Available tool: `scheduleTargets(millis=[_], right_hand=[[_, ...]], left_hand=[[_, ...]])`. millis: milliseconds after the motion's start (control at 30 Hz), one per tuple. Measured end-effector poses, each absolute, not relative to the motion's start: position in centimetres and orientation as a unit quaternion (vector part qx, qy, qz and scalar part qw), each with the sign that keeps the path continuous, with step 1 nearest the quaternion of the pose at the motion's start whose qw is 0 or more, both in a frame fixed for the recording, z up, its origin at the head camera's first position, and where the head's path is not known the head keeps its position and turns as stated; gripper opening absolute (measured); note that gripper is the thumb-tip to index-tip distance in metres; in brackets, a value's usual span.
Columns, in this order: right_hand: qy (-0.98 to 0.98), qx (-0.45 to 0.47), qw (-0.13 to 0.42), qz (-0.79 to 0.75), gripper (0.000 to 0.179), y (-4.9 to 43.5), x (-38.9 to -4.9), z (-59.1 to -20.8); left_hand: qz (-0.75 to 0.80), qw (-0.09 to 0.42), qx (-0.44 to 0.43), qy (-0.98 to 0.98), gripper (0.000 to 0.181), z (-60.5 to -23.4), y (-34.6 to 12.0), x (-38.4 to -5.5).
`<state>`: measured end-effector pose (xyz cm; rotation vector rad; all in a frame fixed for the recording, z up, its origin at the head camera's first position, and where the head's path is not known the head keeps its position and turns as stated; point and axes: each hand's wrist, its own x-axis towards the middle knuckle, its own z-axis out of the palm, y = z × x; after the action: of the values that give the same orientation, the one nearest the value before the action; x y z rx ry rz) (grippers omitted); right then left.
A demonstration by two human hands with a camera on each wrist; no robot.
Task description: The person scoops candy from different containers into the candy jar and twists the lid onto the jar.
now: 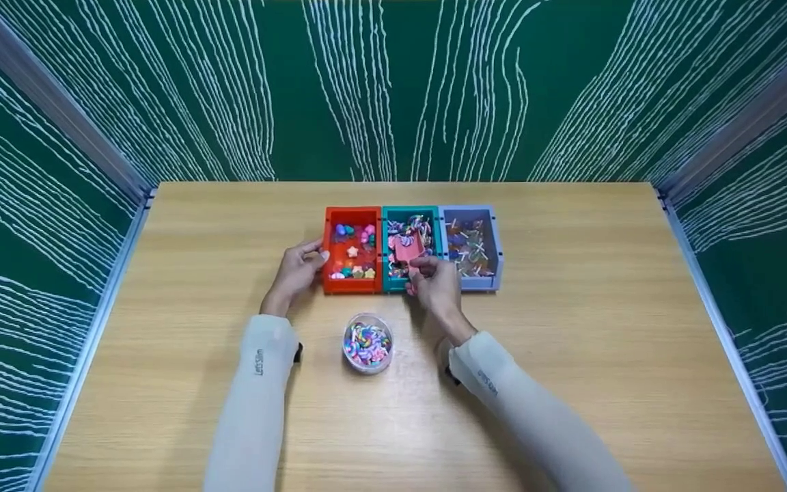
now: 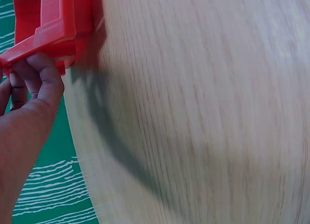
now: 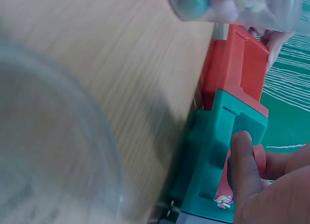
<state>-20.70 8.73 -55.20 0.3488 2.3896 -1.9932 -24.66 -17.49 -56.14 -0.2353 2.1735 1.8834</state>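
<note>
Pale sleeves lie nearest: left forearm (image 1: 246, 417) extended nearly straight forward, right forearm (image 1: 537, 417) angled in from lower right. Between them on the wooden table (image 1: 161, 383), a clear tub (image 1: 366, 372) is filled with multicoloured swirled pieces (image 1: 370, 342). Right hand (image 1: 440, 287) is bent inward at the wrist; a pink scoop (image 1: 408, 253) is pinched by its handle, its pan held inside the teal bin (image 1: 410, 285), among small striped pieces. Left hand (image 1: 298, 268): outer side of the red bin (image 1: 352, 284) is gripped, thumb at the rim. Lavender bin (image 1: 499, 263) is joined at right. Beyond, white-lined green wall (image 1: 291, 123).
</note>
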Motion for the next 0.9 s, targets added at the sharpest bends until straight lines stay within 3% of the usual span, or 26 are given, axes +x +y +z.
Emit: scheduleTargets(millis=[300, 600, 900], right_hand=[[0.652, 0.214, 0.065, -0.725, 0.038, 8.6, -21.7, -54.6], [0.683, 0.205, 0.061, -0.698, 0.04, 8.5, -21.3, -55.5], [0.678, 0.22, 0.091, -0.695, 0.042, 9.6, -20.8, -55.1]], left_hand=[[0.634, 0.125, -0.087, 0.758, 0.047, -56.3, -17.6, -24.6], [0.634, 0.118, -0.082, 0.76, 0.048, -56.4, -17.7, -24.5], [0.637, 0.124, -0.082, 0.757, 0.049, -56.2, -17.6, -24.7]])
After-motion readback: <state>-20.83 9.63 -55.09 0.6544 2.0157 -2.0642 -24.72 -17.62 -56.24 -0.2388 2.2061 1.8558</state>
